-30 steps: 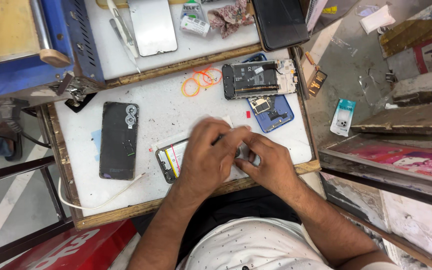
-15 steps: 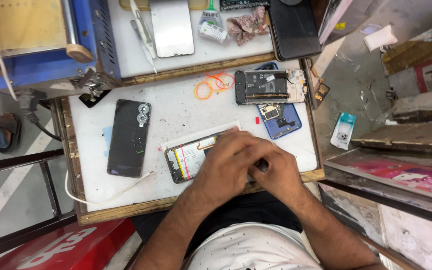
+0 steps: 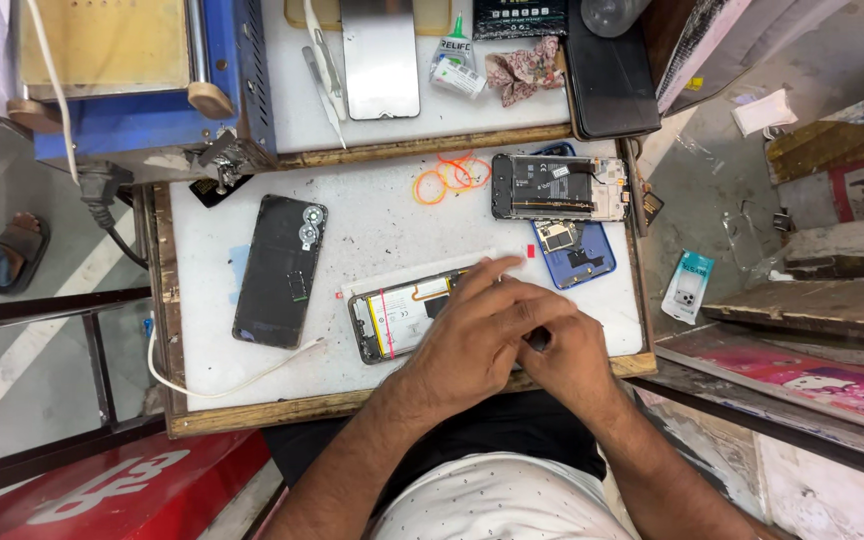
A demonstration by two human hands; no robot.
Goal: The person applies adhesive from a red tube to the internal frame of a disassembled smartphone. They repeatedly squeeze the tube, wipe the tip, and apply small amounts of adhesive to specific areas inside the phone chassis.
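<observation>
An opened phone with its battery showing lies flat near the front of the white work board. My left hand rests on the phone's right half and holds it down, with the index finger stretched along its top edge. Pressed against that hand is my right hand, curled around a small dark tool whose tip is hidden under the left hand. A thin white strip lies just above the phone.
A black back cover and a white cable lie to the left. Orange rubber bands, a second opened phone and a blue frame sit behind. A blue machine, glass panel, glue tube and black phone stand further back.
The head view has drifted, so the board sits differently in frame. Both hands stay together over the opened phone's right end; the left index finger is now stretched out.
</observation>
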